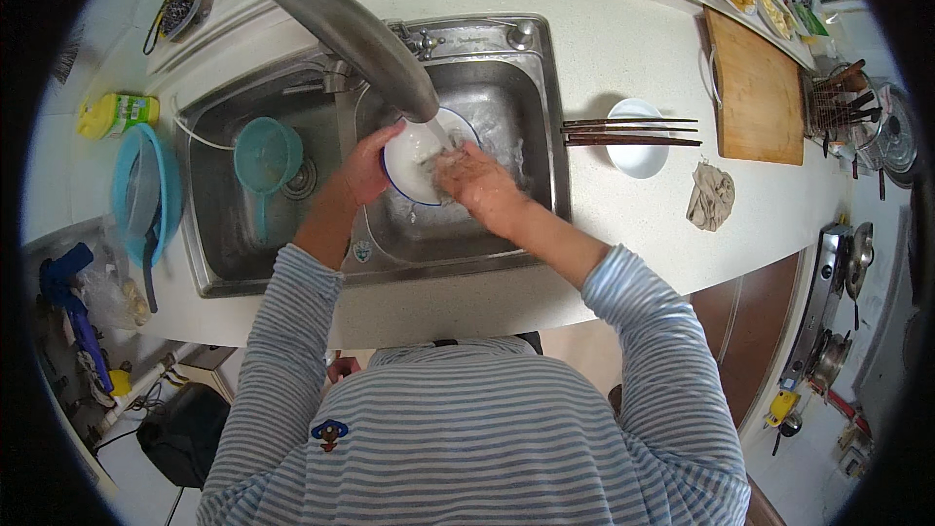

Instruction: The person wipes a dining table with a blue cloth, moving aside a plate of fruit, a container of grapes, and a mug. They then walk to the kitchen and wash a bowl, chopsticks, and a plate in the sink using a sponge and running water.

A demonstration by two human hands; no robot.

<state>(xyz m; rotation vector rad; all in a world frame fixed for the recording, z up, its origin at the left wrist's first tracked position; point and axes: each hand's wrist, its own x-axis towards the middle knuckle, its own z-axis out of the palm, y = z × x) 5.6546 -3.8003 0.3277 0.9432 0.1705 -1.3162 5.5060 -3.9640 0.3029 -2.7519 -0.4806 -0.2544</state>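
A white bowl with a blue rim (409, 161) is tilted under the running faucet (365, 44), above the right basin (453, 234) of a steel double sink. My left hand (371, 164) grips the bowl by its left edge. Inside the bowl, my right hand (478, 183) is wet and blurred, its fingers down in the water stream. Whether those fingers hold anything is hidden by the splash. Water runs over the basin floor below.
A turquoise strainer (268, 153) sits in the left basin. Dark chopsticks (628, 140) rest across a white bowl (637, 161) on the counter, right of the sink. Beyond are a crumpled cloth (711, 197) and a wooden cutting board (760, 91). A turquoise basin (172, 190) stands left.
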